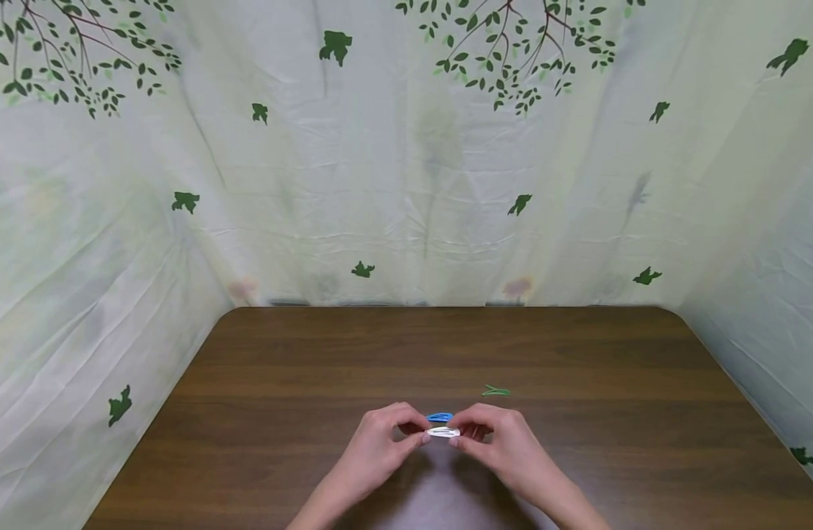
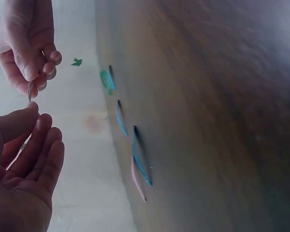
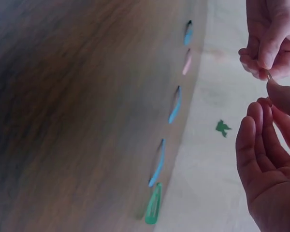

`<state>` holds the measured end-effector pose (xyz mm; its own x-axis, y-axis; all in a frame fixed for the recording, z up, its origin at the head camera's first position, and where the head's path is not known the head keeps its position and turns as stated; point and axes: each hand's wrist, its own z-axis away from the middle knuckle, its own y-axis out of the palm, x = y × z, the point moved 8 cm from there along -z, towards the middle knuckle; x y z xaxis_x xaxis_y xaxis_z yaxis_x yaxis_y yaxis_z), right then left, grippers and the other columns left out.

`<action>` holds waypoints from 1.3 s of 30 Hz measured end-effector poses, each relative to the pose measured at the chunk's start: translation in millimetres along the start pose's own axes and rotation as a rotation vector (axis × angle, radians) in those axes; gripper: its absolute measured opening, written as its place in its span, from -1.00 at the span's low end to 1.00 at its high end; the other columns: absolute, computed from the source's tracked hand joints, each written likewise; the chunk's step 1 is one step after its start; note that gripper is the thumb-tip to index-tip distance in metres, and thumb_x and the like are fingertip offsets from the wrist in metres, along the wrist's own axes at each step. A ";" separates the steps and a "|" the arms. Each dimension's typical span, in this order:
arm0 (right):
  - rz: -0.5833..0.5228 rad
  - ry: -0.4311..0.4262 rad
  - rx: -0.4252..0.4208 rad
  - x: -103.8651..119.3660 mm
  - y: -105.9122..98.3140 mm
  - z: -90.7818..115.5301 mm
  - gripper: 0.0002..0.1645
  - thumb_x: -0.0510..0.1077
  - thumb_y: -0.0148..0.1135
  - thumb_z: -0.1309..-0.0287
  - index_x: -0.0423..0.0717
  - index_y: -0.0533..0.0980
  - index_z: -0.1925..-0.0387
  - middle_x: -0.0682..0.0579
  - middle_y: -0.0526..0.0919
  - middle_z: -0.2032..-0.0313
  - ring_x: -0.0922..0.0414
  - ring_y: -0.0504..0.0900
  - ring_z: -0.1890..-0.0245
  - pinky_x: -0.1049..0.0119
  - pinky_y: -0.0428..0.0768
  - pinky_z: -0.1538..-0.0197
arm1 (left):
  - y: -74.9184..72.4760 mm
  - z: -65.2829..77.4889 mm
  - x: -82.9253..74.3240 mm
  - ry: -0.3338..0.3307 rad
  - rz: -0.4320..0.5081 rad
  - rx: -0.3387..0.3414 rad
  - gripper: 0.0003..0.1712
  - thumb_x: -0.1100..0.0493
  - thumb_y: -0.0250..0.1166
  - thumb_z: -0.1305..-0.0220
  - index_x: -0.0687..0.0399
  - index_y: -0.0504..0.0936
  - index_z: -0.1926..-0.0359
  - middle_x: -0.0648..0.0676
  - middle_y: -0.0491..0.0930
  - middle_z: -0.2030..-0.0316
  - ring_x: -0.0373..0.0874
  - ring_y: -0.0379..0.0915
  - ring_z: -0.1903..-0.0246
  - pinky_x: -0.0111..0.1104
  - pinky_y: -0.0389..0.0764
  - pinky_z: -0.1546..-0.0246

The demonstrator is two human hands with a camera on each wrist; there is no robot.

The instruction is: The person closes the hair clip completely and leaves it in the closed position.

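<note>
A white snap hair clip (image 1: 442,432) is held between my two hands above the wooden table. My left hand (image 1: 384,440) pinches its left end between thumb and fingertips. At its right end, the thumb and forefinger of my right hand (image 1: 502,442) grip it. Seen from the left wrist, the clip (image 2: 30,91) is edge-on, a thin sliver between the fingertips. Just beyond it on the table, a blue hair clip (image 1: 440,417) shows between the hands. Farther back and to the right lies a green hair clip (image 1: 495,391).
Seen from the right wrist, a pink hair clip (image 3: 186,62) and several blue ones, one a light blue clip (image 3: 174,105), lie in a loose row with the green one. A pale curtain (image 1: 406,184) with leaf prints surrounds the brown table (image 1: 280,361).
</note>
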<state>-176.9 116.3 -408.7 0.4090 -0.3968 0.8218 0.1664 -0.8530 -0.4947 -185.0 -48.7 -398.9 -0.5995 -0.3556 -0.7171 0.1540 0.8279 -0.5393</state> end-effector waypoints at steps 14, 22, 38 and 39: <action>0.068 0.031 0.099 -22.6 17.8 -4.9 -0.84 -0.19 0.46 -0.07 0.14 0.66 0.33 0.32 0.58 0.44 0.31 0.56 0.45 0.39 0.56 0.37 | 15.3 0.8 27.7 -0.097 -0.028 0.164 -0.89 0.30 0.43 -0.16 0.00 0.70 0.37 -0.13 0.65 0.38 -0.38 0.51 0.35 -0.42 0.58 0.29; 0.128 0.076 0.164 -30.2 26.0 -9.4 -0.84 -0.25 0.43 -0.03 0.08 0.66 0.36 0.34 0.58 0.51 0.35 0.55 0.49 0.41 0.54 0.39 | 23.8 0.0 41.3 -0.153 -0.065 0.228 -0.88 0.32 0.43 -0.11 0.00 0.69 0.42 -0.26 0.56 0.48 -0.42 0.44 0.46 -0.48 0.51 0.40; 0.119 0.103 0.260 -40.1 31.8 -19.0 -0.86 -0.25 0.48 0.03 0.01 0.65 0.42 0.27 0.61 0.55 0.36 0.55 0.51 0.42 0.52 0.40 | 33.5 -10.3 45.4 -0.148 -0.140 0.341 -0.82 0.35 0.44 -0.05 0.02 0.63 0.51 -0.23 0.46 0.55 -0.44 0.35 0.53 -0.52 0.43 0.47; 0.119 0.103 0.260 -40.7 31.8 -19.3 -0.85 -0.26 0.48 0.03 0.01 0.65 0.42 0.27 0.61 0.55 0.36 0.55 0.51 0.42 0.52 0.41 | 34.2 -10.6 44.9 -0.146 -0.150 0.343 -0.81 0.35 0.45 -0.04 0.01 0.62 0.52 -0.23 0.44 0.55 -0.44 0.33 0.54 -0.52 0.41 0.48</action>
<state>-205.5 98.8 -452.4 0.3486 -0.5321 0.7716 0.3524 -0.6884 -0.6339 -215.0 -31.8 -444.9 -0.5213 -0.5399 -0.6609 0.3412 0.5780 -0.7413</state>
